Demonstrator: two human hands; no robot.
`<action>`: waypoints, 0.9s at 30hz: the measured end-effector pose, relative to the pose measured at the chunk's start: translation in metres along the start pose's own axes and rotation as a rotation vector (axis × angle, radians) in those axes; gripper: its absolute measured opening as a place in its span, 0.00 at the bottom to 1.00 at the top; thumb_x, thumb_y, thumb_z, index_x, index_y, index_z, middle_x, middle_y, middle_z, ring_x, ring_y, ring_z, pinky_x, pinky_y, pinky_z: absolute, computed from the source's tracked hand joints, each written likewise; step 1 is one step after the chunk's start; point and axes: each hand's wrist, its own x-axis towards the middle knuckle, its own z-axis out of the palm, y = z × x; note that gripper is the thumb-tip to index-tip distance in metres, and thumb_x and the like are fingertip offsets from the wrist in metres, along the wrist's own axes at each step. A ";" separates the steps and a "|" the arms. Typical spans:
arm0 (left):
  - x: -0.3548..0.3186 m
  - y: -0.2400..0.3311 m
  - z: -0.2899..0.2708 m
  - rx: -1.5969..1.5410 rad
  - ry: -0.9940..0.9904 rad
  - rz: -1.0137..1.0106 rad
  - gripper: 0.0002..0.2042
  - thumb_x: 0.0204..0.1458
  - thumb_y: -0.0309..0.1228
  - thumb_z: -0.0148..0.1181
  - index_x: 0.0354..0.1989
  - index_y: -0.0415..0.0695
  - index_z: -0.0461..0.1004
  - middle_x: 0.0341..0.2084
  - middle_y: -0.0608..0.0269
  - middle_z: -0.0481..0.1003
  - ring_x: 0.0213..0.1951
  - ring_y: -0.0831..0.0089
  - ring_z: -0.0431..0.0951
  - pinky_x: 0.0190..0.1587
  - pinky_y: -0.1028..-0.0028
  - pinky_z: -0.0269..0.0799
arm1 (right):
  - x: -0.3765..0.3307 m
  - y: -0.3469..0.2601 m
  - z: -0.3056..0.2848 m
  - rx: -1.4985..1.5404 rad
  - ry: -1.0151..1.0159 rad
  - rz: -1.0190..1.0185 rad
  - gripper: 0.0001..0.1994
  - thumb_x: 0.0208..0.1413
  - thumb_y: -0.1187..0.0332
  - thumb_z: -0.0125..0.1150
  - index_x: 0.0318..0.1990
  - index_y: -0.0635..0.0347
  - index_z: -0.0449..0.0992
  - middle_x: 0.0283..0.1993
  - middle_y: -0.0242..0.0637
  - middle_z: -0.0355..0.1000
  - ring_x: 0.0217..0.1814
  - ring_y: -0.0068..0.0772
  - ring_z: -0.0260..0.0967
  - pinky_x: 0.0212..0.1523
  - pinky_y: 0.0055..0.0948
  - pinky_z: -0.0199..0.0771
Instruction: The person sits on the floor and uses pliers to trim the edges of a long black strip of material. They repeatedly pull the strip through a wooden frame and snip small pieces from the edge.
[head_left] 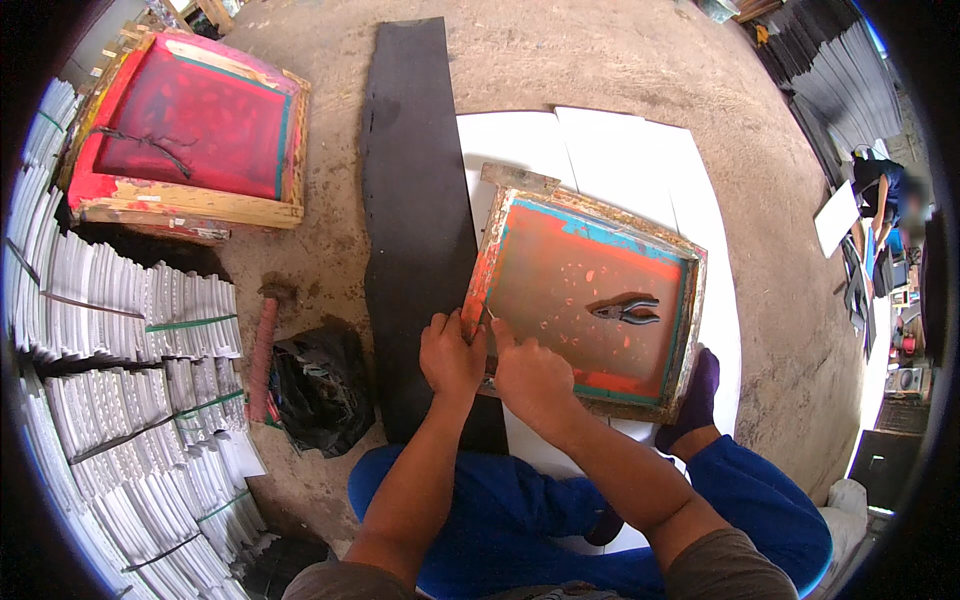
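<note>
A wooden screen-printing frame with orange and blue smears lies tilted in front of me. My left hand is closed around its near left edge. Just inside that edge, my right hand is closed with its index finger reaching forward. A thin, pale sliver shows at its fingertips, too small to name. On the frame's mesh, to the right of my hands, a pair of dark-handled pliers rests. White sheets and a long black strip lie beneath and beside the frame.
A second frame with red mesh stands at the far left, a dark cord on it. Tied stacks of white sheets line the left. A hammer with a pink-wrapped handle lies by a black plastic bag. My foot touches the frame's right side.
</note>
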 end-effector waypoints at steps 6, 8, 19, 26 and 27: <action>0.013 0.008 -0.008 0.001 -0.111 -0.093 0.21 0.46 0.37 0.70 0.50 0.44 0.80 0.38 0.56 0.74 0.43 0.55 0.78 0.43 0.59 0.76 | 0.007 0.021 0.018 0.053 0.051 0.009 0.22 0.62 0.64 0.57 0.63 0.55 0.69 0.39 0.52 0.79 0.39 0.61 0.79 0.41 0.57 0.79; 0.016 0.009 -0.010 -0.015 -0.135 -0.110 0.23 0.47 0.39 0.70 0.52 0.46 0.79 0.40 0.56 0.74 0.44 0.55 0.78 0.44 0.58 0.76 | 0.008 0.034 0.018 0.207 0.086 -0.017 0.21 0.63 0.62 0.57 0.62 0.56 0.70 0.40 0.50 0.79 0.41 0.59 0.79 0.44 0.54 0.78; 0.019 0.004 -0.006 -0.079 -0.147 -0.091 0.26 0.48 0.39 0.69 0.57 0.47 0.78 0.42 0.56 0.74 0.44 0.55 0.78 0.45 0.58 0.76 | 0.010 0.044 0.044 0.526 0.287 -0.130 0.16 0.67 0.65 0.53 0.59 0.58 0.74 0.45 0.57 0.77 0.47 0.60 0.76 0.47 0.51 0.76; 0.021 0.001 0.001 -0.052 -0.129 -0.053 0.25 0.45 0.38 0.70 0.55 0.47 0.79 0.40 0.56 0.75 0.42 0.54 0.79 0.43 0.57 0.76 | 0.012 0.040 0.044 0.582 0.277 -0.146 0.16 0.68 0.67 0.51 0.60 0.57 0.73 0.45 0.58 0.77 0.48 0.61 0.76 0.47 0.51 0.76; 0.022 0.002 -0.001 -0.047 -0.134 -0.052 0.25 0.45 0.38 0.71 0.54 0.47 0.79 0.40 0.56 0.74 0.41 0.54 0.79 0.43 0.57 0.76 | 0.012 0.039 0.042 0.596 0.253 -0.129 0.16 0.68 0.67 0.51 0.59 0.59 0.74 0.46 0.57 0.77 0.50 0.60 0.76 0.49 0.49 0.75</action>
